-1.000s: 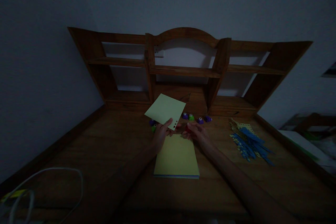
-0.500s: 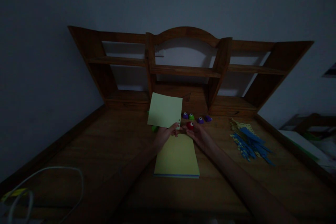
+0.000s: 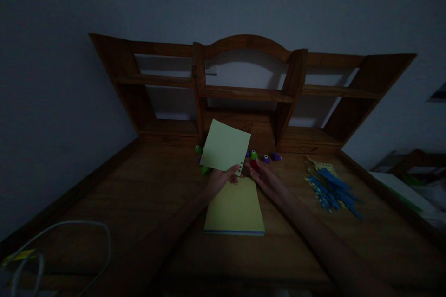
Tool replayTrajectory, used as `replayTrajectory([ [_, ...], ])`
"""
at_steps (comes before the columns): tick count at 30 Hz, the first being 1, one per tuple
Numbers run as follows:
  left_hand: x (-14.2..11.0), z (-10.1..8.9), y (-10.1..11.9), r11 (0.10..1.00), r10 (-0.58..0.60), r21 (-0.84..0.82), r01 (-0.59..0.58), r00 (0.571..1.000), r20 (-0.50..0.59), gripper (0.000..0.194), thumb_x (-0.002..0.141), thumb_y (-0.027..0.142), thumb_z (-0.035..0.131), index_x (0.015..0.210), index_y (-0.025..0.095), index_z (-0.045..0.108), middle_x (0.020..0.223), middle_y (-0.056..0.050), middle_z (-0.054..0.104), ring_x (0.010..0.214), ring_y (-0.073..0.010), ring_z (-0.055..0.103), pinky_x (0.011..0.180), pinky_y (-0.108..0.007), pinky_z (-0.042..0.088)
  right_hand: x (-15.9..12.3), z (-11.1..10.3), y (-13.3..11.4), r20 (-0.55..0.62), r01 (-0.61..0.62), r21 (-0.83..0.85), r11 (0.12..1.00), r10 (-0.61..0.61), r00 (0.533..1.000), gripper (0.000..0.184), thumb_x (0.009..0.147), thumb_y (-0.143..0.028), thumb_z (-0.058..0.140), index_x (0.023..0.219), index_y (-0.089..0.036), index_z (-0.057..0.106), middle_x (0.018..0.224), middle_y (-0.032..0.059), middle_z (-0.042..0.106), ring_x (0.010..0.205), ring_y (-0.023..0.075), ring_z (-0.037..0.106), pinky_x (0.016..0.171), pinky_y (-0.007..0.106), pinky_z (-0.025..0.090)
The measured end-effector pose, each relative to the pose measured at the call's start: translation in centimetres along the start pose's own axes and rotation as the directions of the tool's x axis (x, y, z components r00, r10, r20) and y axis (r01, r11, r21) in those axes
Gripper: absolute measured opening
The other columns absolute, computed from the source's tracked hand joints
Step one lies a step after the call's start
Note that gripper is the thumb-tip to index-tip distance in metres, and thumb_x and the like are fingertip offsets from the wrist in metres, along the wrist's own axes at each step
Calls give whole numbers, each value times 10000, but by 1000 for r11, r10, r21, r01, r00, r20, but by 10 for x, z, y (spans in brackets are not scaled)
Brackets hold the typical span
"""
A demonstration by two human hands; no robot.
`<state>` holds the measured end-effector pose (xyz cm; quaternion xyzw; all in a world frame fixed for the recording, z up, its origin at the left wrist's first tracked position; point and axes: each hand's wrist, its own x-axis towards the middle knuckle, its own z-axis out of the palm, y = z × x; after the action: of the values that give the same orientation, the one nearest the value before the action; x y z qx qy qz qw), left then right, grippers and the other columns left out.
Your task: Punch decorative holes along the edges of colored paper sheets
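My left hand (image 3: 225,177) pinches the lower edge of a pale yellow-green paper sheet (image 3: 226,145), raised and tilted above the desk. Small punched holes run along the sheet's lower right corner. Just right of that corner, my right hand (image 3: 266,178) is closed around a small red hole punch (image 3: 254,165), partly covered by the fingers. Below both hands lies a stack of yellow paper (image 3: 235,209), with a blue layer showing at its front edge. Behind the right hand stand a green punch (image 3: 254,154) and purple punches (image 3: 266,159). More green ones (image 3: 205,170) sit left of the sheet, partly hidden.
A wooden shelf unit (image 3: 245,94) rises at the desk's back. Blue and yellow punched paper strips (image 3: 334,190) lie in a pile on the right. A white cable (image 3: 76,222) loops over the left front, near a yellow object (image 3: 21,257).
The sheet swung more level, then tilted back again in my left hand, its punched corner shifting slightly right. My right hand turned the red punch, whose eye-like top showed half a second ago.
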<state>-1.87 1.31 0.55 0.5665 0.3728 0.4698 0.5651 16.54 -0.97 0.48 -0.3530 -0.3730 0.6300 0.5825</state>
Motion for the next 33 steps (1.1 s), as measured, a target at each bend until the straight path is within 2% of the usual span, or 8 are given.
replayTrajectory([
  [5,-3,3,6,1000,18,11,-18,1000,8,310,767,430,629,807,124,604,604,-46,653,449,-126,552,461,-233,424,-5,3,-4,22,-7,-86,996,9,1000,256,799,-407,638,1001,-251,665,1113,19,662,907,167,626,738,276,522],
  [7,-4,4,7,1000,10,19,-10,1000,13,311,772,429,625,813,122,596,604,-52,655,449,-127,554,453,-229,414,-5,2,-4,12,16,-96,995,-15,1000,251,783,-385,659,991,-245,679,1118,15,659,922,172,611,707,261,502],
  [13,-4,4,5,999,21,38,-22,1000,15,320,777,432,625,813,117,581,553,-46,630,470,-136,575,459,-220,402,-2,0,-6,-44,14,-112,994,-19,999,245,673,-309,761,905,-246,715,1093,11,670,1019,195,575,741,266,465],
  [16,-4,3,1,997,55,54,-58,997,45,322,799,437,597,827,117,579,572,-49,634,473,-129,567,464,-216,406,-3,1,-5,-69,-13,-108,994,6,998,250,653,-284,778,893,-252,715,1048,4,680,961,181,592,697,247,461],
  [20,-2,1,-2,994,80,70,-84,995,54,325,804,436,587,859,115,573,603,-49,638,466,-124,557,444,-211,407,-6,4,-3,-11,-21,-91,996,20,1000,269,688,-277,755,949,-239,703,1046,15,677,937,174,595,711,243,470],
  [24,-3,1,-3,987,118,105,-121,993,27,320,794,430,595,887,126,563,621,-31,629,470,-121,553,446,-214,417,-8,5,-1,24,-40,-73,996,42,999,229,700,-293,746,912,-215,712,1025,27,682,872,160,600,707,246,476],
  [29,-4,3,-5,978,150,148,-149,989,0,261,805,410,581,850,157,536,623,-20,617,501,-139,567,458,-230,435,-6,5,0,24,-54,-63,997,56,998,214,681,-299,763,871,-212,720,933,19,694,684,105,574,656,236,477],
  [33,-4,2,-6,972,151,183,-147,988,-11,245,813,401,571,847,161,534,631,-22,617,503,-145,571,456,-235,439,-6,5,0,36,-51,-61,997,53,998,210,701,-279,749,895,-206,714,926,18,693,667,94,572,658,224,484],
])
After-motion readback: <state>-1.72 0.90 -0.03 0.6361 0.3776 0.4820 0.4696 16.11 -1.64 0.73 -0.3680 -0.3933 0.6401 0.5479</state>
